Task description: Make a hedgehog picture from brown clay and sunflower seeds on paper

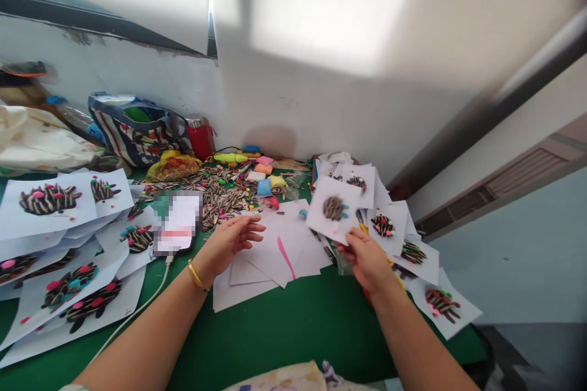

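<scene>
Pinching a white card (321, 223) at its near corner, the right hand (364, 253) has thumb and fingers clamped on it, holding it tilted at the right of the worktop (275, 333). On the card sits a cluster of brownish seeds (334, 208) with blue bits at one side. The left hand (236, 238), a gold bangle (197, 275) at its wrist, is raised near the white sheets (257, 278), fingers slightly curled and thumb apart from them. A pink plastic knife (286, 258) lies on those sheets. Beyond them spreads a heap of striped seeds (227, 198), with coloured blocks (263, 187) just beside it. More decorated cards overlap at the left (22, 226) and right (398, 220). Near the left hand lies a phone (178, 223), its screen blurred, with a white cable (142, 305) plugged in.
</scene>
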`<state>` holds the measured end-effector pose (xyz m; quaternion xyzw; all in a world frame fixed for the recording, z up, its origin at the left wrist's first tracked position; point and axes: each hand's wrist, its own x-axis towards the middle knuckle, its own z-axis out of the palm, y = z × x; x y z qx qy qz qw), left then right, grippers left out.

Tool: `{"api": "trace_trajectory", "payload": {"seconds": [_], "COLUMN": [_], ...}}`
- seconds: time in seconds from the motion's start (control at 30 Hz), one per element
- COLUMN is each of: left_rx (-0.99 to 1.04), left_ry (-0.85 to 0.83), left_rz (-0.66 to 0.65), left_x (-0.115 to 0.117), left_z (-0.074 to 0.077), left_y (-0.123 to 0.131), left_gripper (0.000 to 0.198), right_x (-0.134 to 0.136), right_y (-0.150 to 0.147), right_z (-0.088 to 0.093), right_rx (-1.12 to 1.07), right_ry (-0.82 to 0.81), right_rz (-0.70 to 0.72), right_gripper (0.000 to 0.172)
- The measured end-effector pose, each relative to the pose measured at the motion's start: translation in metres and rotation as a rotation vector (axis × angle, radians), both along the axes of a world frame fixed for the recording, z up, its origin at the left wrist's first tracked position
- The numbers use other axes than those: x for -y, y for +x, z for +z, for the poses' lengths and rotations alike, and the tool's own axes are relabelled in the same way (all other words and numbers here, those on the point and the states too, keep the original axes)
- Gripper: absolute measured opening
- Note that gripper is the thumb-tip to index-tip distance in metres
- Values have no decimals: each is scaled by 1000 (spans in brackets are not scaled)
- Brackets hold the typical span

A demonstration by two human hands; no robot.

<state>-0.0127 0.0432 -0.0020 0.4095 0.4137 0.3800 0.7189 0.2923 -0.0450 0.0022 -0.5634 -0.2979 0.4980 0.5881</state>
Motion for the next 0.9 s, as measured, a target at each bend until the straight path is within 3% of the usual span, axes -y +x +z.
{"api": "trace_trajectory", "payload": {"seconds": [0.17,0.3,0.47,0.63,0.7,0.77,0.83,0.9], "left_rx": [-41,-207,-550,-912,-1006,-1085,-1143,-1199], "left_ry": [37,184,511,898,976,1017,1050,1070], "left_rz": [58,66,-38,-273,-360,-390,-400,-398], "left_x": [1,1,-2,2,7,12,18,22], "left_z": [1,-2,-12,-15,-13,-11,-10,-11], "left_y": [2,3,4,5,7,10,14,16], "left_gripper": [47,45,35,40,53,61,71,78], "right_x": [17,20,21,34,42,48,50,44], "right_y": [67,99,104,74,51,24,-4,-30], "right_z": [-10,-19,-22,-20,-19,-19,-17,-13], "right_rx": [-88,-113,-224,-344,-346,-203,173,635], "right_ry": [67,14,79,90,48,23,-21,49], "right_rz": [-362,-450,-439,-412,-350,-186,74,333], "right_gripper": [25,18,17,16,18,30,33,24]}}
